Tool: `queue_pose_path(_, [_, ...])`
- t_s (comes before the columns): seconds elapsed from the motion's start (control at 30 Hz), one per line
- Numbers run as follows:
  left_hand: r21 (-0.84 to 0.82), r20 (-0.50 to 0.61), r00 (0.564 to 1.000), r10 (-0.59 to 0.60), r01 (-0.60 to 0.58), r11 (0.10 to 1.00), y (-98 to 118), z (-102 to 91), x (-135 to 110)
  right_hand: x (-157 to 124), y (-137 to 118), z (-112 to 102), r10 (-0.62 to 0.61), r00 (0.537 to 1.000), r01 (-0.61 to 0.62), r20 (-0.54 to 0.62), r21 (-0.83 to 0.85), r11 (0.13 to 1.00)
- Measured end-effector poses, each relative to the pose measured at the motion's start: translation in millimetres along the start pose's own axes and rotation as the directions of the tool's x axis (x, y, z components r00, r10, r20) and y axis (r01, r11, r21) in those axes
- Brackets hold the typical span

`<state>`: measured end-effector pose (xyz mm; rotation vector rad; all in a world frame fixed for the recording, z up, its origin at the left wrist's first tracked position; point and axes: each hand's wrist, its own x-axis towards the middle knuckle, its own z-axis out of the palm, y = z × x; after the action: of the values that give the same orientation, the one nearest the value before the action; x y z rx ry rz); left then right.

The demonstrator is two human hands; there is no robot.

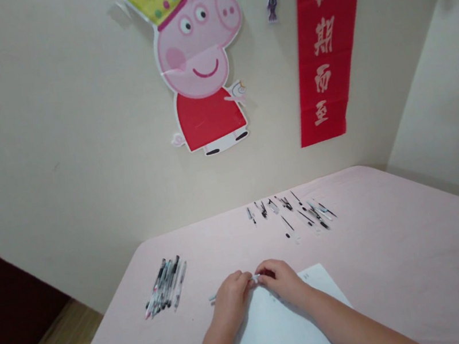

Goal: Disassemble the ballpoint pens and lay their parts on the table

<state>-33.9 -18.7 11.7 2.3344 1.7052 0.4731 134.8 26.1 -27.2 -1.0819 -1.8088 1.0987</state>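
A slim, pale pen [255, 278] spans the gap between my two hands, above the far end of a white sheet of paper [281, 332]. My left hand [232, 295] is closed round its barrel, and one end of the pen pokes out past the left side of that hand. The fingers of my right hand [280, 280] pinch its other end. My fingers hide much of the pen, so whether its parts are joined or apart is unclear.
Left of my hands lies a bundle of several pens [166, 285] on the pink tablecloth [206, 242]. Near the wall several loose pen parts [317, 217], dark and clear, are spread about. A pig cutout [205, 71] and a red banner [326, 52] hang on the wall.
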Motion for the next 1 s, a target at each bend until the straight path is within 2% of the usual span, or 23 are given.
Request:
queue_pose_path(0.3, [-0.012, -0.057, 0.998, -0.006, 0.005, 1.000, -7.4, 4.2, -0.2, 2.6, 2.9, -0.7, 0.012, 0.994, -0.005, -0.110, 0.057, 0.998])
queue_pose_path(0.37, [-0.013, -0.064, 0.998, -0.014, 0.013, 1.000, -7.3, 2.8, -0.4, 2.5, 3.8, -2.7, 0.004, 0.990, -0.002, -0.142, 0.013, 1.000])
queue_pose_path(0.47, [-0.036, -0.083, 0.996, -0.015, 0.012, 0.999, -6.8, 1.5, 0.1, 1.9, 3.1, -7.4, -0.022, 0.980, -0.007, -0.200, -0.141, 0.990])
queue_pose_path(0.57, [-0.057, -0.094, 0.996, -0.011, 0.006, 0.998, -6.1, 1.0, 0.8, 1.4, 1.6, -11.7, -0.094, 0.963, 0.013, -0.251, -0.309, 0.951])
queue_pose_path(0.67, [-0.062, -0.093, 0.996, -0.011, 0.006, 0.998, -5.3, 0.6, 0.2, 1.1, 1.4, -13.6, -0.133, 0.954, 0.016, -0.267, -0.402, 0.916])
queue_pose_path(0.83, [-0.038, -0.085, 0.996, -0.031, 0.028, 0.999, -4.2, -0.3, -1.7, 1.0, 4.5, -14.0, -0.139, 0.948, -0.004, -0.285, -0.449, 0.893])
queue_pose_path(1.0, [-0.025, -0.070, 0.997, -0.044, 0.042, 0.999, -1.5, -2.1, -1.5, 1.6, 5.8, -12.3, -0.197, 0.938, 0.071, -0.287, -0.397, 0.915])
